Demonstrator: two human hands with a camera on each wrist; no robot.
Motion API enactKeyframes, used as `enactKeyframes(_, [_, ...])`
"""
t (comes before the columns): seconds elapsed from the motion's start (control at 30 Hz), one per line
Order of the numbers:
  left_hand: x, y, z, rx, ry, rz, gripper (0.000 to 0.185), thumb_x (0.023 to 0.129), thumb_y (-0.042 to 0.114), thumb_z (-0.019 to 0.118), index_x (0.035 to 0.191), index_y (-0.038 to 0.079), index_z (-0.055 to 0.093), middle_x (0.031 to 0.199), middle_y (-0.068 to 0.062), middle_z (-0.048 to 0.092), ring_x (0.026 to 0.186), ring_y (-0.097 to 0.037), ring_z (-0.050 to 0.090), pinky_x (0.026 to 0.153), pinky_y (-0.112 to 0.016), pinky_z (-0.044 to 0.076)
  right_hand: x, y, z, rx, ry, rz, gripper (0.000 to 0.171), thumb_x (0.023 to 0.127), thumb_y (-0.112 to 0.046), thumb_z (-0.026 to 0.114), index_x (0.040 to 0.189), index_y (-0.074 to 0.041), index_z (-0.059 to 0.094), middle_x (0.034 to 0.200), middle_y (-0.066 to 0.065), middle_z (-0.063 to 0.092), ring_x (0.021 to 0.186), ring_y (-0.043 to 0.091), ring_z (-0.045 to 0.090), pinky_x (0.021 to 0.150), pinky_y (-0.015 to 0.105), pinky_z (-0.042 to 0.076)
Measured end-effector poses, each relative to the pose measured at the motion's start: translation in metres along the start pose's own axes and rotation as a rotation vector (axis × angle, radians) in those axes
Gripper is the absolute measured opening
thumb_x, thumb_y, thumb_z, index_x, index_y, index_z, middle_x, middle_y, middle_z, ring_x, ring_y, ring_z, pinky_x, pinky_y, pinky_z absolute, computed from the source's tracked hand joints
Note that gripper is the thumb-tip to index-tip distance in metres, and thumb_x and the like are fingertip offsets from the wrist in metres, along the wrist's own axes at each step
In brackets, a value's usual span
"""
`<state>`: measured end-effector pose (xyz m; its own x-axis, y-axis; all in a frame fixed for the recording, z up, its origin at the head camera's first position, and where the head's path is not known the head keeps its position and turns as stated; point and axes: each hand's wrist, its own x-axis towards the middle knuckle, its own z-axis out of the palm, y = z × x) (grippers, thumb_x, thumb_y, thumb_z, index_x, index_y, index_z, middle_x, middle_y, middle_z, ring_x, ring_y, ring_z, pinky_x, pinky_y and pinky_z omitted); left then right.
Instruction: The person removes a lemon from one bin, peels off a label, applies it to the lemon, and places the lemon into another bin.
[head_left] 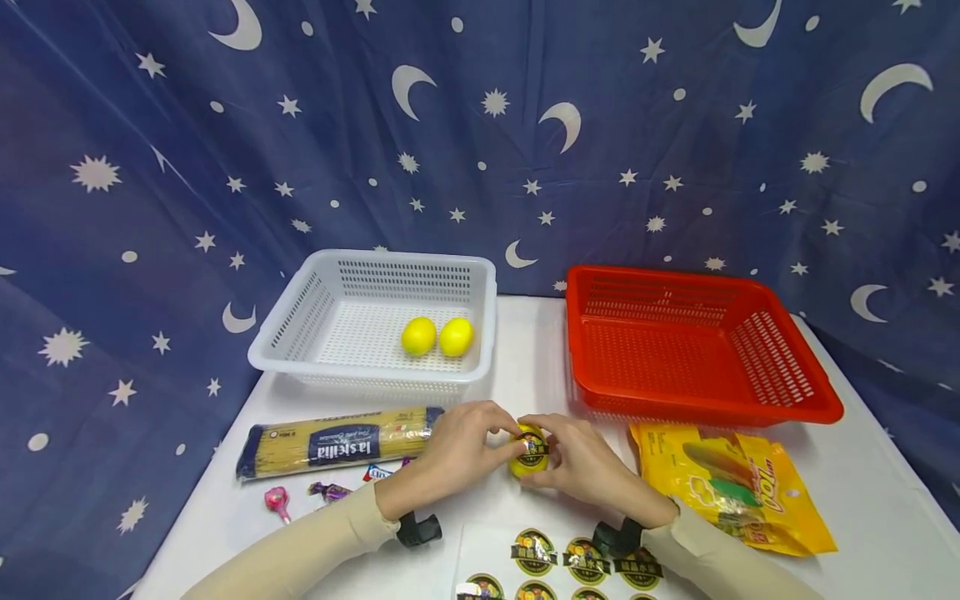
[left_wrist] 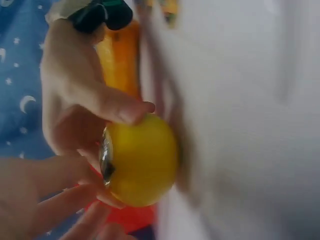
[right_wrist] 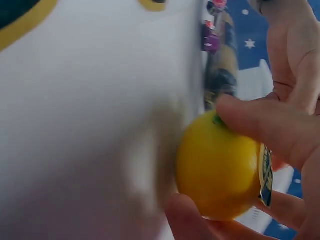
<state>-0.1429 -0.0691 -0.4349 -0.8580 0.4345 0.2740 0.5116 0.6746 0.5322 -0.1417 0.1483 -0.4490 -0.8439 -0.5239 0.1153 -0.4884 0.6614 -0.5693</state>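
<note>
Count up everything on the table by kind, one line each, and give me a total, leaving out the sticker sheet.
Lemons: 3, two in the white basket at and, one held by left hand and right hand
Baskets: 2, white and red
Spaghetti packs: 1
Yellow snack bags: 1
Small sweets: 3, around
Total: 10

Backdrop cloth: dark blue, white stars and crescent moons
Table: white
Far left basket: white; two lemons in it, bright yellow
Far right basket: red
Near centre lemon: yellow, bearing a black-and-gold round sticker
Pasta pack: dark blue label, pale yellow strands
Right snack bag: yellow-orange with green
Sleeves: beige
</note>
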Motion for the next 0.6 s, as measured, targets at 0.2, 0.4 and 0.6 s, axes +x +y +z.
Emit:
enactKeyframes(0.2, [0.022,0.019,-0.008,-0.086,0.113,0.069,0.018,0.093,0.031,0.075,0.105,0.020,0.082,0.102,0.007,0.079,0.060,0.000,0.059,0.060,-0.015,0.046,-0.019,-0.011,-0.075,0.066,0.001,0.044,0.069,0.066,-0.024,0.096,0.128,-0.017,0.067,0.111,0.001,0.076,0.086,0.016,0.070,0.059,0.021,0.057])
enactKeyframes(0.4, [0.055,0.028,0.003,0.082,0.126,0.133,0.034,0.095,0.038,0.072,0.123,0.019,0.077,0.127,0.000,0.075,0.095,-0.016,0.077,0.079,-0.032,0.060,0.008,0.014,-0.160,-0.099,0.025,0.117,0.073,0.072,-0.030,0.094,0.135,-0.014,0.062,0.122,0.012,0.073,0.100,0.027,0.068,0.079,0.038,0.062])
enactKeyframes(0.6, [0.077,0.037,0.019,0.270,0.096,0.136,0.039,0.096,0.049,0.067,0.126,0.026,0.075,0.134,0.002,0.070,0.104,-0.024,0.076,0.069,-0.034,0.061,0.076,0.084,-0.177,-0.109,-0.082,0.229,0.072,0.076,-0.029,0.091,0.136,-0.005,0.060,0.129,0.024,0.067,0.106,0.034,0.068,0.083,0.044,0.062])
